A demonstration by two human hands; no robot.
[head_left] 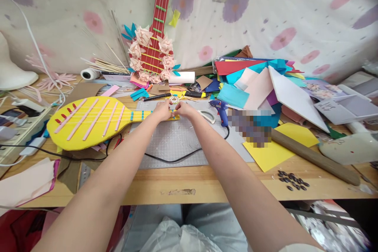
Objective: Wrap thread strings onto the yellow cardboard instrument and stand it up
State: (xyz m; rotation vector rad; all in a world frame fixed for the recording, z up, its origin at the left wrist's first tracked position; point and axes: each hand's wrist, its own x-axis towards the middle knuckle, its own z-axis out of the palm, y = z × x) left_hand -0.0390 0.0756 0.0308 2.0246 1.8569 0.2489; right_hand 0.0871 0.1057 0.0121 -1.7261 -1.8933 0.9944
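A yellow paper guitar (88, 124) with pink strips on its round body lies across the table, neck pointing right. Both of my hands meet at the end of its neck, over the grey cutting mat (174, 145). My left hand (162, 110) is closed, pinching the yellow neck from the left. My right hand (184, 109) is closed on the neck's tip from the right. What else the fingers may hold is too small to make out.
A blue glue gun (220, 109) with a black cord lies right of my hands, beside scissors (208, 116). A red paper guitar (155, 35) leans on the wall. Coloured paper sheets (260, 82), a brown cardboard tube (313, 157) and dark beads (292, 181) lie to the right. A power strip (20, 130) sits far left.
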